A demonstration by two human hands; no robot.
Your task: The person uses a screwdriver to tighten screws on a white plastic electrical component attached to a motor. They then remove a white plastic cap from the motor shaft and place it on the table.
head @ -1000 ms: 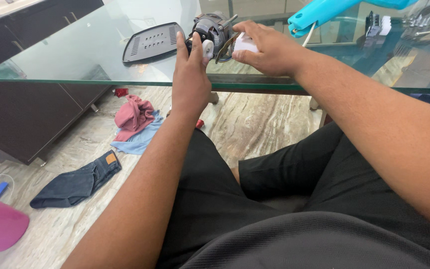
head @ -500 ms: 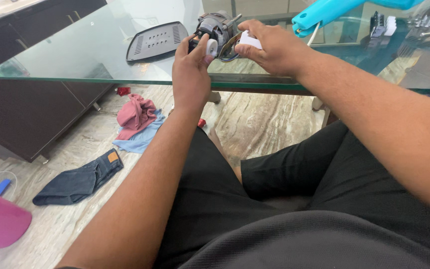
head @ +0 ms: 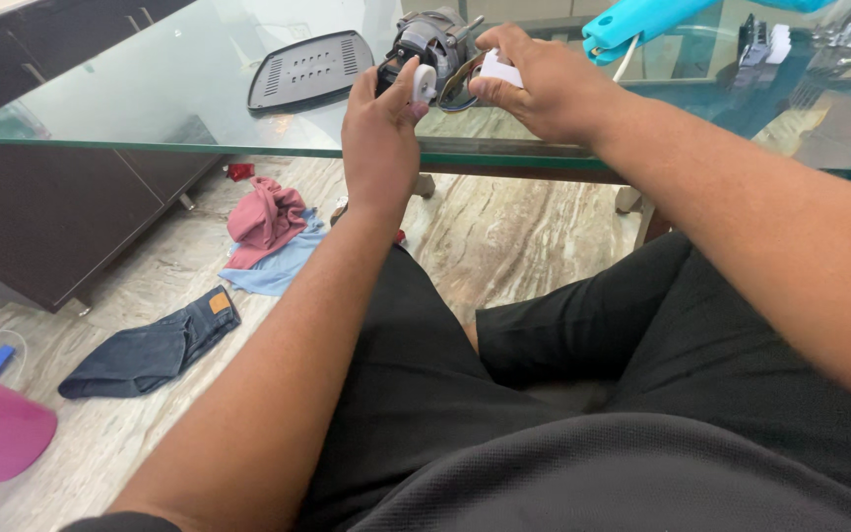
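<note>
At the grip: left hand (head: 381,128) pinches a small round white knob-like part (head: 425,81) between thumb and fingers, pressed against the front of the small grey electric motor (head: 430,41). Right hand (head: 539,84) is closed on a white plastic piece (head: 500,67) at the motor's right side, fingers curled over it. The motor sits on the glass table (head: 150,108) between the two hands, close to the near edge.

Risks, as I judge them: the motor is steadied only by the hands, so uneven push from either side could skid it on the glass or tip it off the near edge onto the lap or floor. The white part is small and held by a fingertip pinch; it could slip and drop. Can't tell how the parts mate, so forcing them might crack the plastic.

Pose: both forearms reach forward from the lap and converge on the motor, wrists raised above the table edge. Left of the grip lies a grey perforated cover (head: 312,69); right of it, a turquoise handle (head: 642,20).
</note>
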